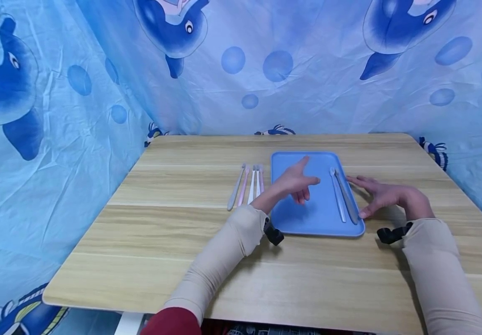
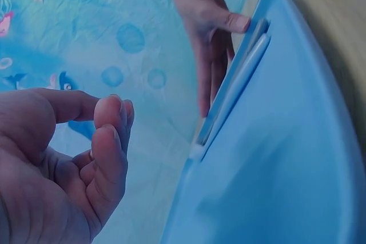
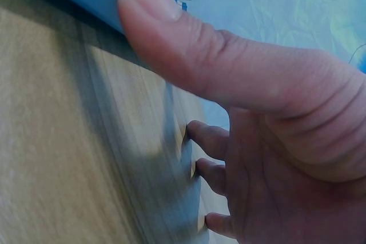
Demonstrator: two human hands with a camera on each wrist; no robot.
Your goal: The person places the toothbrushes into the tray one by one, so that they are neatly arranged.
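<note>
A blue tray [image 1: 320, 216] lies on the table, with a pale blue toothbrush [image 1: 338, 199] and a grey one [image 1: 347, 197] side by side along its right wall. Over the tray's left half hovers my left hand [image 1: 296, 180], holding nothing; its index finger points forward and the other fingers curl loosely in the left wrist view. My right hand [image 1: 387, 195] is at the tray's right side, fingers spread. Its thumb [image 3: 189, 55] touches the tray's rim near the front corner, and the other fingertips reach down toward the table.
Left of the tray, several toothbrushes lie in a row on the wooden table [image 1: 161, 232]: a grey one [image 1: 235, 190], a pink one [image 1: 243, 187], white ones and another pink one, partly behind my left forearm. A blue curtain [image 1: 224, 102] hangs behind the table.
</note>
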